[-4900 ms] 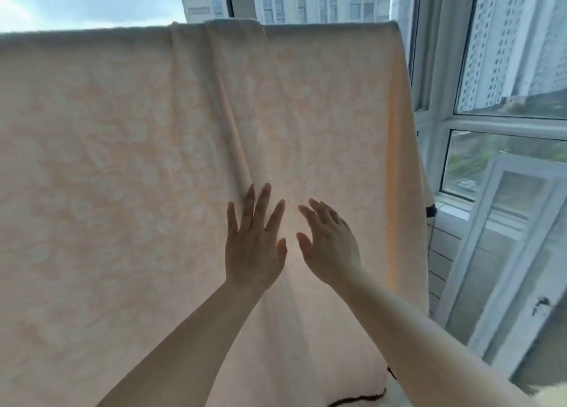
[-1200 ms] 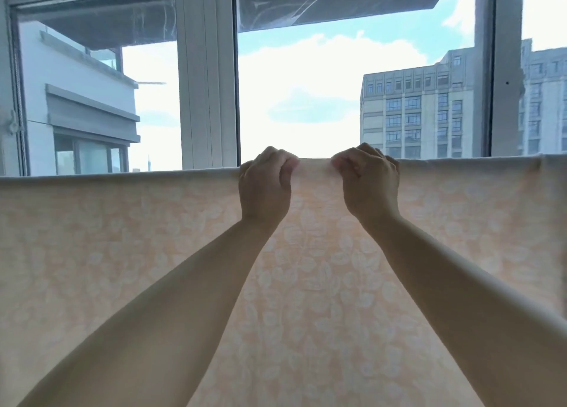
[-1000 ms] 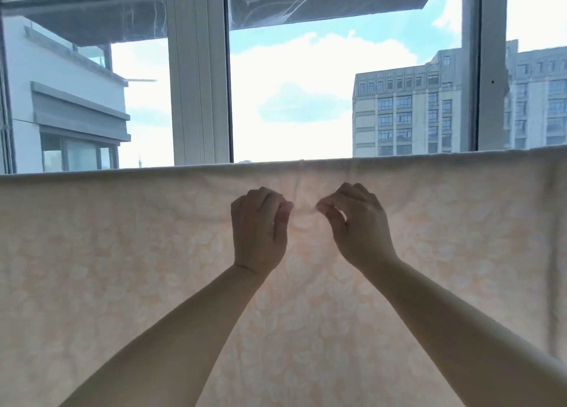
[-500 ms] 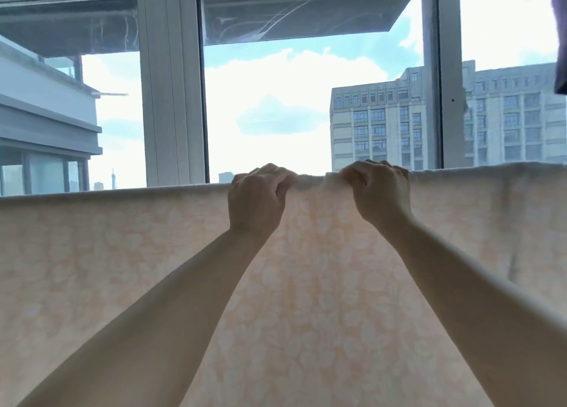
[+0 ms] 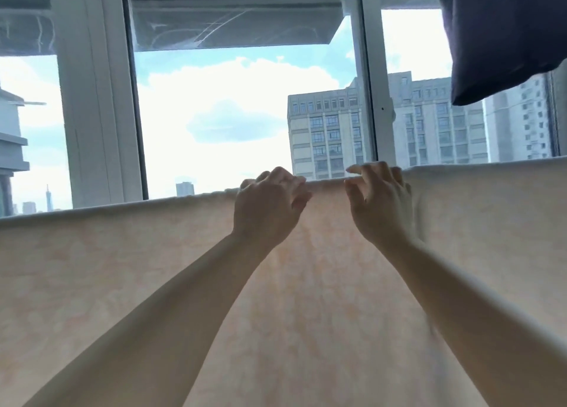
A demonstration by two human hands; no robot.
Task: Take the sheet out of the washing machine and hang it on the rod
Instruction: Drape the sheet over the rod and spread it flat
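Note:
A pale peach sheet (image 5: 101,268) with a faint leaf print hangs across the whole width of the view, draped over a rod that the cloth hides. Its top fold runs from lower left to upper right. My left hand (image 5: 267,210) is at the top fold near the middle, fingers loosened and spread over the cloth. My right hand (image 5: 377,204) is a short way to the right at the same fold, fingers half straightened, tips at the edge. Neither hand grips the sheet.
Behind the sheet stand white window frames (image 5: 92,99) with sky and tall buildings (image 5: 331,130) outside. A dark blue cloth (image 5: 503,35) hangs down at the upper right, above the sheet.
Half a second ago both hands gripped the top fold with curled fingers. Now the fingers have loosened and the hands have drawn slightly apart. The view has tilted up and left.

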